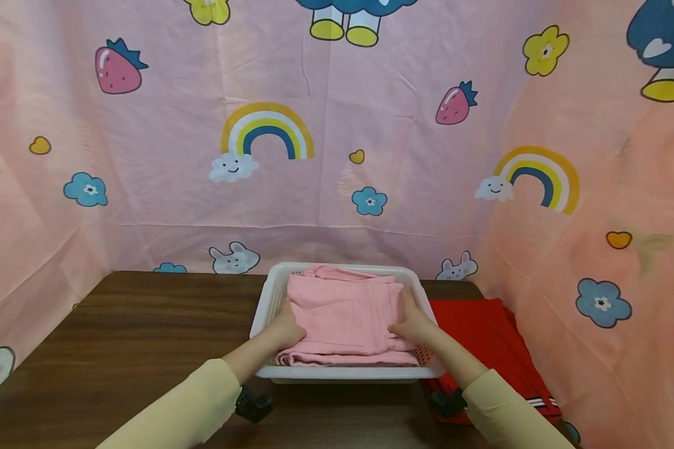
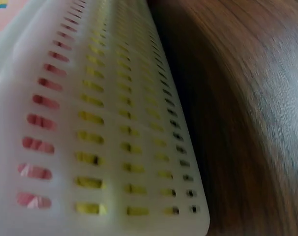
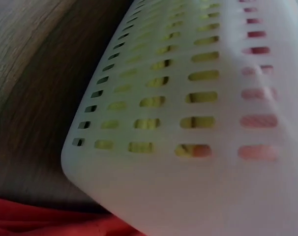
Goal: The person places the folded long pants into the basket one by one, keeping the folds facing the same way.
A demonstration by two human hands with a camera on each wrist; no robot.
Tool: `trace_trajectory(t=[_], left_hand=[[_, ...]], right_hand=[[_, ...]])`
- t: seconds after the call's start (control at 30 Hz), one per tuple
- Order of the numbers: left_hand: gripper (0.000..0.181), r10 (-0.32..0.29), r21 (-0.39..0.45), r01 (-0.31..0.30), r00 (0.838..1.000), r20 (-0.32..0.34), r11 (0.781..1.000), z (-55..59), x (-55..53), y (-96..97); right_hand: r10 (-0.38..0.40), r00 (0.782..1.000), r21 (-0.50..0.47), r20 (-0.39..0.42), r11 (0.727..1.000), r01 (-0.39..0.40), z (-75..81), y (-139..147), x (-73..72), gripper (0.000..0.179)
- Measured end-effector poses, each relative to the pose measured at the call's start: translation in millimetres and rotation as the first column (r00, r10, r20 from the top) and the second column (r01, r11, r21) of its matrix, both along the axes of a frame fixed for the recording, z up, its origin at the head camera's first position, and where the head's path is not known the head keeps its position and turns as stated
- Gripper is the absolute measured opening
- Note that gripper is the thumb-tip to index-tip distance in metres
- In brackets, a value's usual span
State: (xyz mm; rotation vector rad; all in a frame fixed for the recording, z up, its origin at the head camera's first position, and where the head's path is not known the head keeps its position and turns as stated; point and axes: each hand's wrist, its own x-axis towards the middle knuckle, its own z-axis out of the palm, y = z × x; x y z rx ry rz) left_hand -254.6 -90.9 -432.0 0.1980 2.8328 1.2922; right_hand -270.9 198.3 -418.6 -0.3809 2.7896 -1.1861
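Note:
A folded pink garment point(image 1: 342, 312) lies in a white plastic basket point(image 1: 351, 373) with slotted walls. My left hand point(image 1: 285, 325) holds the garment's left side, thumb on top and fingers down between cloth and basket wall. On the opposite side my right hand point(image 1: 412, 321) grips it the same way, its fingertips partly hidden. Through the slots in the left wrist view, yellow cloth point(image 2: 92, 135) shows below the pink. The right wrist view shows yellow cloth point(image 3: 203, 76) under the pink layer too. Neither hand appears in the wrist views.
The basket stands on a dark wooden table point(image 1: 146, 337). To its right lies a red garment point(image 1: 483, 337) with white stripes, close against the basket. A pink printed curtain point(image 1: 168, 125) hangs behind and along both sides of the table.

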Motion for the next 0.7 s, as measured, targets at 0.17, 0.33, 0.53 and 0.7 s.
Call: trace_trajectory(t=[0.17,0.33,0.53,0.7], left_hand=[[0.078,-0.035,-0.125,0.033,0.999,-0.007,0.992,2.5,0.8,-0.5],[0.069,-0.135,-0.218,0.125,0.99,-0.033,0.968,5.5,2.3,-2.7],[0.073,-0.334,-0.342,0.306,0.942,-0.024,0.889,10.9,2.6,-8.1],[0.088,-0.395,-0.414,0.392,0.915,0.083,0.822,13.8,5.4,-8.6]], right_hand=[[0.062,0.998,0.135,-0.025,0.989,-0.058,3.0,1.2,5.4,0.079],[0.08,0.997,0.216,0.005,0.973,-0.079,11.4,3.6,13.2,0.081],[0.229,0.972,0.39,-0.048,0.9,-0.193,16.5,11.9,19.7,0.084],[0.313,0.95,0.531,-0.01,0.807,-0.26,15.1,16.2,24.7,0.085]])
